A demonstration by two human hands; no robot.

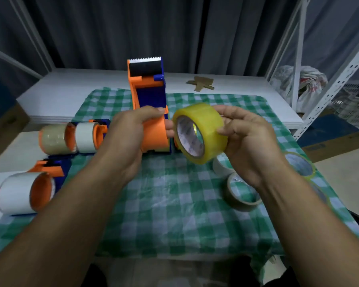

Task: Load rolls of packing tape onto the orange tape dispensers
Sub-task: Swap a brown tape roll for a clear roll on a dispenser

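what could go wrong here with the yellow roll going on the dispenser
The yellow roll is held at a tilt to the orange hub, so it may jam or seat crooked. Fingertips of the left hand sit between hub and roll and could be pinched. The serrated blade on top of the dispenser is bare; a slip might meet it.

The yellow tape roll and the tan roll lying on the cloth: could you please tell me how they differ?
The yellow tape roll is bright and translucent; the tan roll is dull brownish. The yellow one is held tilted on edge in the air by the right hand; the tan one lies flat on the checked cloth, hole up, not held. Both have pale cores and sit on no dispenser.
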